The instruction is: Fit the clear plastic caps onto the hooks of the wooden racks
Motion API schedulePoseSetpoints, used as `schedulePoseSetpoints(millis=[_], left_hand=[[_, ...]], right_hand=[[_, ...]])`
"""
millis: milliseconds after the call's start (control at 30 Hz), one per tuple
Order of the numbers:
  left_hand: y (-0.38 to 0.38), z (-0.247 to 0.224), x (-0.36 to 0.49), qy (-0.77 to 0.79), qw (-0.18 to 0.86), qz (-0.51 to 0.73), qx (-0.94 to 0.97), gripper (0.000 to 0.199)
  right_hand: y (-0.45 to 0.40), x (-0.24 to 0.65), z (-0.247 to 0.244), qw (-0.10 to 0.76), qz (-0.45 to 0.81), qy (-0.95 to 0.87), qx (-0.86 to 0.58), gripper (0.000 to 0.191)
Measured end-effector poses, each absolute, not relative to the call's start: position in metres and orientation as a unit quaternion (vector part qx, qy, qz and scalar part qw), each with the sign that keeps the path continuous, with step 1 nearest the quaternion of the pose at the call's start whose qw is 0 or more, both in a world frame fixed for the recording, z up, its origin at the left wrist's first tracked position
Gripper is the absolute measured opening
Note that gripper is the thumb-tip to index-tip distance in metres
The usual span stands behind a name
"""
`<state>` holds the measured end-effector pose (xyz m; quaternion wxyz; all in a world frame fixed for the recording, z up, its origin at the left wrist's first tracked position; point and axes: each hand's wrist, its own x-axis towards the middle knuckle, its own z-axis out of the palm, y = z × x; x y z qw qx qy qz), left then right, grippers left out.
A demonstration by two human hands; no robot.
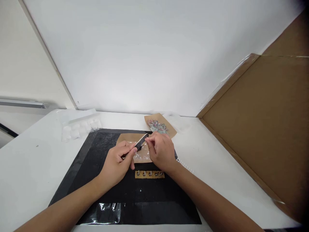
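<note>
My left hand (118, 162) is closed round a slim black strip-like tool (141, 141) with a pale edge, which slants up to the right. The fingertips of my right hand (162, 149) are pinched together at the tool's upper end; whatever they hold is too small to make out. Below both hands lies a brown paper sheet (124, 138) with small white pieces scattered on it. Nearer to me, a narrow tan strip (147, 176) bears several small round metal parts with white pins.
A black mat (101, 183) covers the middle of the white table (217, 180). At the back left stands a clear plastic tray (80, 127). Behind my right hand, brown paper (172, 129) holds small wrapped items. A cardboard panel (260, 129) rises on the right.
</note>
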<state>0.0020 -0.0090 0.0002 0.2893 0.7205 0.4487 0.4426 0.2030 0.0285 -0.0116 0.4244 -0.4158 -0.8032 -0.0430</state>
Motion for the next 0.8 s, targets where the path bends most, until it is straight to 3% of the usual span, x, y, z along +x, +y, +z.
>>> schedulePoseSetpoints(millis=[167, 633, 800], left_hand=[[-0.0086, -0.0003, 0.0011, 0.446, 0.283, 0.438, 0.727, 0.051], [-0.0084, 0.0007, 0.0001, 0.443, 0.274, 0.438, 0.732, 0.05], [-0.0086, 0.0033, 0.0, 0.432, 0.29, 0.443, 0.73, 0.042]], right_hand=[[0.0281, 0.2, -0.0112, 0.415, -0.041, -0.818, -0.397, 0.021], [0.0257, 0.1955, -0.0093, 0.407, -0.037, -0.83, -0.38, 0.022], [0.0255, 0.1976, -0.0071, 0.431, -0.042, -0.801, -0.413, 0.02]])
